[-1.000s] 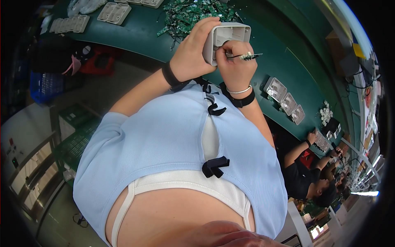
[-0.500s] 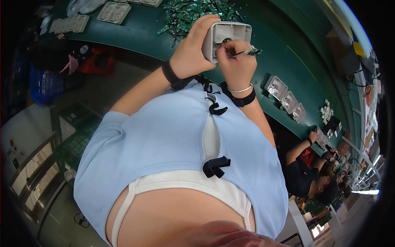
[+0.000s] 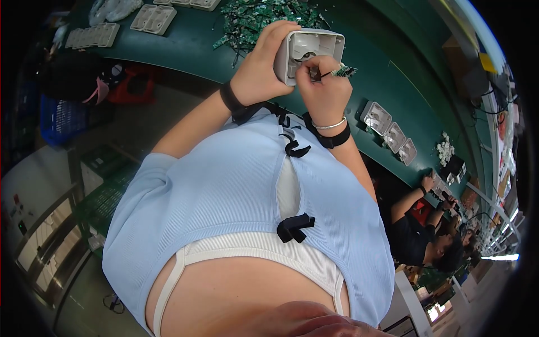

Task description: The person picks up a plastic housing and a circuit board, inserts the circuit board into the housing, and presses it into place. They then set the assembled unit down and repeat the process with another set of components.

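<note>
The fingers (image 3: 273,35) of the left hand (image 3: 259,70) are wrapped around the side of a light grey housing (image 3: 307,42), which is held raised over the near edge of the counter, its open face turned up. The fingers of the right hand (image 3: 327,90) are curled in at the housing's opening; their tips are partly hidden, so whether anything is pinched between them cannot be told.

By the long green counter (image 3: 387,76) a broad heap of circuit boards (image 3: 264,19) is carried, just beyond the held housing. To the right, three open housings (image 3: 395,138) are set in a slanting row, touching or nearly so. Farther along, a small cluster of white parts (image 3: 445,149) is gathered. Beside the right hand's knuckles a small green circuit board (image 3: 347,71) is seen, joined by a thin black wire (image 3: 325,74). Inside the held housing, a dark ring (image 3: 307,55) is partly visible.
</note>
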Available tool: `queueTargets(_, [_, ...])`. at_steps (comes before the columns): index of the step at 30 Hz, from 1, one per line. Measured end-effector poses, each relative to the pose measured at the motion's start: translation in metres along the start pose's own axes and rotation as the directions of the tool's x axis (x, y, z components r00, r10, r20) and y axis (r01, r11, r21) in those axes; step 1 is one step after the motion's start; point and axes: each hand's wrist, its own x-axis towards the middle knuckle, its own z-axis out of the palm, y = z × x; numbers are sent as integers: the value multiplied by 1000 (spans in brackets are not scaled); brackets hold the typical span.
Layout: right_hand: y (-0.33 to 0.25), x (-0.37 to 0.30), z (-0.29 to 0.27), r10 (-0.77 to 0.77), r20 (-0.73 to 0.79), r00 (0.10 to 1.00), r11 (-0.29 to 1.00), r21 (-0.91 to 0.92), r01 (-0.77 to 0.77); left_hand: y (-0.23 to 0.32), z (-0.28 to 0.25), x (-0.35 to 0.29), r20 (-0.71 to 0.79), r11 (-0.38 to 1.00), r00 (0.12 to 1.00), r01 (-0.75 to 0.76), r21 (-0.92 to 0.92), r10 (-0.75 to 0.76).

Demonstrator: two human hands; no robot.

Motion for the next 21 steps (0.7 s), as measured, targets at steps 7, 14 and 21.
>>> queueTargets(7, [2,1,1,9,4,1000,997,73,-9,-2,-1,-1,-21,999,999,-35,-4,35])
queueTargets(14, [6,1,4,-187,-64,980,962,190,196,-4,-5,-3,-34,997,996,-78,17,79])
queueTargets(21, [5,-1,7,-123,1,992,981,149,121,-1,-7,-4,-31,994,996,-80,68,82])
